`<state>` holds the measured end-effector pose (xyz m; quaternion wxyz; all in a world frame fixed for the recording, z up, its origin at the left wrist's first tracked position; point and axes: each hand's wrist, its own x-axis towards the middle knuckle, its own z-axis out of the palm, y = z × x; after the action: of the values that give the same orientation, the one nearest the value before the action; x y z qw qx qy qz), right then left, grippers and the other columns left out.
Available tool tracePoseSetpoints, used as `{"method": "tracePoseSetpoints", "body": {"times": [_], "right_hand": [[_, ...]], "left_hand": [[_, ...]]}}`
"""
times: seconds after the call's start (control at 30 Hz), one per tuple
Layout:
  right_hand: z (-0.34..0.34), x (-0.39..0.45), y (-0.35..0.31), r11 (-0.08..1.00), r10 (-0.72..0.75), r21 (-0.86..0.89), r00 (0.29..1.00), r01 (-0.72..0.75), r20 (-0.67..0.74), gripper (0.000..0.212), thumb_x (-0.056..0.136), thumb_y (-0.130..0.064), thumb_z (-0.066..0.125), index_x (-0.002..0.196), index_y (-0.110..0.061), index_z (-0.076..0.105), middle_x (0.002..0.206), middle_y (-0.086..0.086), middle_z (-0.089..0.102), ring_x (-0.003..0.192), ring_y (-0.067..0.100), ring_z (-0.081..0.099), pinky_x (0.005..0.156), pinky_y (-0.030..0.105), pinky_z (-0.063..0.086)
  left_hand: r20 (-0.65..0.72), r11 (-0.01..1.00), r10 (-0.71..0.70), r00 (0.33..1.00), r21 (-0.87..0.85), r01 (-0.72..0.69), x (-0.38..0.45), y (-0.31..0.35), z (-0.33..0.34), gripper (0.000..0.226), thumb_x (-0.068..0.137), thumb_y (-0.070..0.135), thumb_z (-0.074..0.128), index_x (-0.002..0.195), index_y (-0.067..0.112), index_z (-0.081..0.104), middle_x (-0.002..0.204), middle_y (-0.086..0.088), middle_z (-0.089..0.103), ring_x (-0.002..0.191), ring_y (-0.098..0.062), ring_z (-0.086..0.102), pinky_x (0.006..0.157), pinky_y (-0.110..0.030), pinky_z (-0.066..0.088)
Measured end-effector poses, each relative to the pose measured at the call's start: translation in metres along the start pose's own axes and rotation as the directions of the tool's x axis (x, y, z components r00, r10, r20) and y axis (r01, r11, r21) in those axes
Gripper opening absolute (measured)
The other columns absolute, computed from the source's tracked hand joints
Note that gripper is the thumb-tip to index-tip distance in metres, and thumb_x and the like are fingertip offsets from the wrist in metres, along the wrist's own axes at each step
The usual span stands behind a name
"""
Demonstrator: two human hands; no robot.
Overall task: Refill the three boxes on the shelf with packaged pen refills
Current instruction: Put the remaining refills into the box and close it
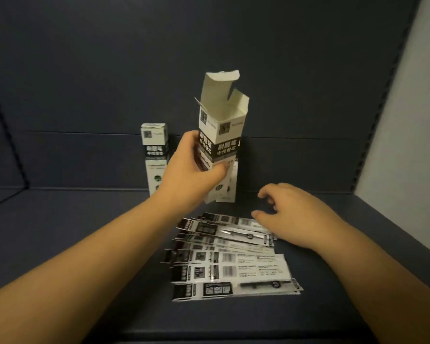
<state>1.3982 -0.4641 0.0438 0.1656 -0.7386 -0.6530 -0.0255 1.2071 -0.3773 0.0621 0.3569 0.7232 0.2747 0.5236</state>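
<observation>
The packaged pen refills lie fanned in a loose overlapping heap on the dark shelf, just below my right hand, whose fingers are loosely curled over the far end of the heap and hold nothing that I can see. My left hand grips the open box, lifted and tilted, its top flaps standing up. I think the slick sleeves could slide apart if I pinch several at once, and a flap could fold in and block the mouth. The tilted box might also knock the box behind it. A closed box stands upright to the left. The refills are flat, clear-fronted sleeves with black-and-white printed cards.
</observation>
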Motion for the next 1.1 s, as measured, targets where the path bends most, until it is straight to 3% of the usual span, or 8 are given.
{"method": "tracePoseSetpoints", "body": {"times": [0.13,0.27,0.4,0.6,0.77,0.9,1.0,1.1], "right_hand": [[0.006,0.023,-0.019,0.997,-0.064,-0.028,0.996,0.065,0.058,0.048,0.093,-0.055,0.059,0.135,-0.034,0.053,0.12,-0.012,0.057,0.105,0.011,0.059,0.087,0.033,0.054],[0.014,0.048,-0.03,0.993,-0.117,-0.002,0.984,0.118,0.137,0.044,0.092,-0.052,0.062,0.13,-0.03,0.059,0.105,-0.014,0.059,0.094,0.009,0.058,0.076,0.027,0.049],[0.021,0.058,-0.028,0.986,-0.163,-0.007,0.961,0.169,0.222,0.037,0.093,-0.05,0.062,0.123,-0.029,0.067,0.105,-0.014,0.063,0.092,0.008,0.06,0.074,0.025,0.047],[0.026,0.054,-0.008,0.984,-0.177,0.063,0.947,0.166,0.268,0.048,0.089,-0.062,0.062,0.124,-0.03,0.067,0.11,-0.015,0.067,0.096,0.006,0.063,0.083,0.026,0.053],[0.024,0.052,0.0,0.976,-0.217,0.099,0.898,0.193,0.382,0.066,0.076,-0.08,0.059,0.113,-0.028,0.073,0.106,-0.01,0.071,0.091,0.008,0.066,0.084,0.033,0.058],[0.024,0.047,0.0,0.966,-0.259,0.114,0.892,0.233,0.37,0.04,0.087,-0.061,0.067,0.107,-0.028,0.074,0.092,-0.01,0.069,0.077,0.005,0.063,0.061,0.024,0.047],[0.023,0.046,0.001,0.963,-0.269,0.126,0.894,0.239,0.358,0.027,0.093,-0.045,0.064,0.11,-0.027,0.075,0.094,-0.011,0.07,0.083,0.007,0.065,0.073,0.031,0.057],[0.024,0.046,0.001,0.964,-0.265,0.101,0.901,0.245,0.343,0.021,0.094,-0.034,0.061,0.107,-0.026,0.074,0.099,-0.009,0.069,0.088,0.011,0.066,0.08,0.035,0.059]], "left_hand": [[-0.088,0.996,-0.013,0.996,0.087,0.021,-0.014,-0.007,-0.036,0.049,0.079,0.033,0.075,0.121,0.038,0.049,0.117,0.016,0.067,0.11,0.0,0.063,0.095,-0.037,0.054],[-0.1,0.968,0.067,0.993,0.246,-0.04,-0.019,-0.01,-0.052,0.049,0.08,0.023,0.077,0.119,0.03,0.048,0.105,0.018,0.066,0.094,0.012,0.062,0.076,-0.011,0.049],[0.058,0.898,0.092,0.994,0.427,-0.108,-0.011,-0.024,-0.049,0.05,0.078,0.021,0.078,0.12,0.023,0.05,0.106,0.012,0.064,0.094,0.001,0.064,0.075,-0.025,0.055],[0.172,0.825,0.091,0.981,0.539,-0.171,-0.007,-0.044,-0.046,0.054,0.077,0.027,0.078,0.12,0.033,0.046,0.11,0.018,0.062,0.099,-0.001,0.063,0.081,-0.035,0.058],[0.095,0.851,0.128,0.987,0.501,-0.159,-0.014,-0.051,-0.05,0.07,0.075,0.014,0.084,0.115,0.049,0.039,0.109,0.046,0.053,0.104,0.01,0.06,0.082,-0.013,0.052],[0.075,0.867,0.134,0.988,0.474,-0.153,-0.015,-0.055,-0.054,0.076,0.074,0.0,0.083,0.117,0.045,0.038,0.106,0.048,0.054,0.101,0.016,0.059,0.078,-0.005,0.047],[0.084,0.882,0.137,0.987,0.443,-0.161,-0.014,-0.058,-0.053,0.074,0.072,0.001,0.085,0.116,0.039,0.041,0.104,0.045,0.056,0.099,0.016,0.06,0.078,-0.006,0.048],[0.103,0.89,0.135,0.985,0.425,-0.166,-0.016,-0.053,-0.051,0.067,0.066,0.032,0.083,0.119,0.042,0.043,0.109,0.039,0.056,0.103,0.012,0.06,0.08,-0.005,0.046]]}}
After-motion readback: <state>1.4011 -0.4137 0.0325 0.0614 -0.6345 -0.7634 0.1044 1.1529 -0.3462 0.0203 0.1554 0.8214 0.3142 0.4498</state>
